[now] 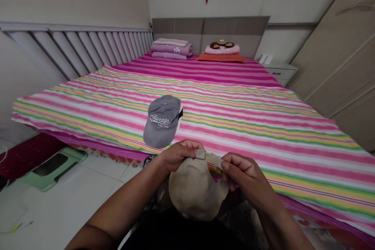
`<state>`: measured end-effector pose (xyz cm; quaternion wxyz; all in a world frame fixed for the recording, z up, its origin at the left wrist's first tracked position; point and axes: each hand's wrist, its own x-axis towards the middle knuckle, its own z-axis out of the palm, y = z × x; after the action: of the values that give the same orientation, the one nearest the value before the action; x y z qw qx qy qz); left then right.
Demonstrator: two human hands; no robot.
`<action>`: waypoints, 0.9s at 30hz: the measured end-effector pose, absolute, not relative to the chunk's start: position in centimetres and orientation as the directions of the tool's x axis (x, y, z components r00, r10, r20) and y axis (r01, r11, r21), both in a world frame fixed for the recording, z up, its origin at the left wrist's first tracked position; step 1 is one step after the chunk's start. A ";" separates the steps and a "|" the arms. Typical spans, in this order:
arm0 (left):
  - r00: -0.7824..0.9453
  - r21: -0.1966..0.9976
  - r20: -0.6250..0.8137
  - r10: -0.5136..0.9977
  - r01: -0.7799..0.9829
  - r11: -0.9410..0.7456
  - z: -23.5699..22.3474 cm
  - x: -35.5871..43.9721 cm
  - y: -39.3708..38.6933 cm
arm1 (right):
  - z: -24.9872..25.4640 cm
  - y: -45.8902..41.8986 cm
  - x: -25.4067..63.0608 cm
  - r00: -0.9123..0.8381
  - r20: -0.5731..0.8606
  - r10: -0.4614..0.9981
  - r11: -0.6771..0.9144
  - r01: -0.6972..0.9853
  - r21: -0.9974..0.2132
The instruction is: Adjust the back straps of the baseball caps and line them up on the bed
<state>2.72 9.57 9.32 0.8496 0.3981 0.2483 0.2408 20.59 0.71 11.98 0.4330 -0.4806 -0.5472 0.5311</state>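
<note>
A beige cap (193,191) is held up in front of my body, above the near edge of the bed. My left hand (183,154) is closed on one end of its back strap, thumb on top, beside a small pale tab. The other strap end (216,161) is pinched between the thumb and fingers of my right hand (241,170). A narrow gap separates the two ends. Just beyond my hands a grey cap (163,119) with white lettering lies on the bed, partly covering something white beneath it.
A striped sheet (234,105) covers the bed. Folded purple bedding (172,50) and a pink stack on an orange pillow (221,58) rest by the headboard (187,27). A green stool (48,170) stands on the floor at left; a white nightstand (279,72) is far right.
</note>
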 end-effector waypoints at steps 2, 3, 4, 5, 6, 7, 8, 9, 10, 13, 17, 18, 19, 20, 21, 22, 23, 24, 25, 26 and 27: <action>0.761 0.801 -0.231 0.606 -0.204 0.562 9.3 2.7 9.6 | 12.1 0.9 20.5 -0.153 -0.033 0.988 -0.025 0.057 -0.998; 0.763 0.805 -0.231 0.605 -0.199 0.558 9.3 2.7 9.6 | 12.1 1.0 20.5 -0.150 -0.030 0.988 -0.022 0.054 -0.998; 0.764 0.810 -0.228 0.603 -0.195 0.554 9.3 2.6 9.6 | 12.1 1.1 20.5 -0.148 -0.022 0.989 -0.014 0.055 -0.998; 0.767 0.814 -0.226 0.600 -0.190 0.549 9.3 2.6 9.7 | 12.1 1.2 20.5 -0.148 -0.013 0.989 -0.005 0.059 -0.998; 0.770 0.817 -0.222 0.598 -0.187 0.545 9.3 2.6 9.7 | 12.1 1.3 20.5 -0.148 -0.006 0.989 0.004 0.063 -0.998; 0.773 0.821 -0.220 0.595 -0.182 0.541 9.3 2.6 9.7 | 12.1 1.4 20.6 -0.146 0.000 0.989 0.010 0.067 -0.998; 0.776 0.824 -0.219 0.592 -0.178 0.537 9.3 2.6 9.7 | 12.1 1.5 20.6 -0.143 0.003 0.990 0.013 0.069 -0.998; 0.778 0.827 -0.219 0.589 -0.173 0.535 9.3 2.6 9.8 | 12.1 1.6 20.5 -0.140 0.004 0.990 0.013 0.069 -0.998; 0.781 0.829 -0.220 0.585 -0.167 0.534 9.3 2.6 9.8 | 12.1 1.6 20.5 -0.136 0.002 0.991 0.011 0.067 -0.998; 0.782 0.836 -0.226 0.581 -0.151 0.528 9.4 2.6 9.8 | 12.0 1.8 20.4 -0.136 -0.007 0.991 0.000 0.053 -0.999; 0.774 0.841 -0.233 0.589 -0.144 0.522 9.5 2.6 9.7 | 11.9 1.9 20.2 -0.145 -0.021 0.989 -0.016 0.036 -0.999; 0.773 0.841 -0.234 0.590 -0.144 0.521 9.6 2.6 9.7 | 11.9 1.9 20.2 -0.147 -0.025 0.989 -0.020 0.036 -0.999; 0.771 0.842 -0.233 0.592 -0.145 0.520 9.6 2.6 9.7 | 11.9 1.9 20.2 -0.149 -0.029 0.988 -0.024 0.036 -0.999; 0.769 0.843 -0.232 0.596 -0.146 0.517 9.6 2.6 9.6 | 11.9 1.9 20.2 -0.155 -0.032 0.987 -0.027 0.037 -0.999; 0.767 0.845 -0.231 0.599 -0.147 0.514 9.6 2.6 9.6 | 11.9 1.9 20.2 -0.164 -0.035 0.986 -0.029 0.039 -0.999; 0.764 0.847 -0.229 0.603 -0.149 0.510 9.6 2.7 9.6 | 11.9 1.9 20.3 -0.173 -0.037 0.984 -0.030 0.042 -0.999; 0.761 0.849 -0.227 0.608 -0.151 0.507 9.6 2.7 9.6 | 12.0 2.0 20.3 -0.182 -0.038 0.983 -0.030 0.045 -0.999; 0.757 0.851 -0.224 0.614 -0.155 0.502 9.7 2.7 9.6 | 12.0 2.0 20.3 -0.190 -0.038 0.981 -0.029 0.047 -0.998; 0.754 0.853 -0.221 0.619 -0.158 0.497 9.7 2.7 9.5 | 12.1 2.0 20.4 -0.195 -0.036 0.980 -0.027 0.049 -0.998; 0.752 0.856 -0.214 0.623 -0.162 0.491 9.7 2.7 9.5 | 12.1 2.0 20.4 -0.198 -0.036 0.980 -0.026 0.053 -0.998; 0.752 0.860 -0.208 0.626 -0.164 0.483 9.7 2.8 9.4 | 12.2 2.0 20.4 -0.200 -0.037 0.979 -0.026 0.058 -0.998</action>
<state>2.76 9.45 9.73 0.8215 0.4483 0.2577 0.2404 20.39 1.97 12.17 0.4250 -0.4681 -0.5537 0.5419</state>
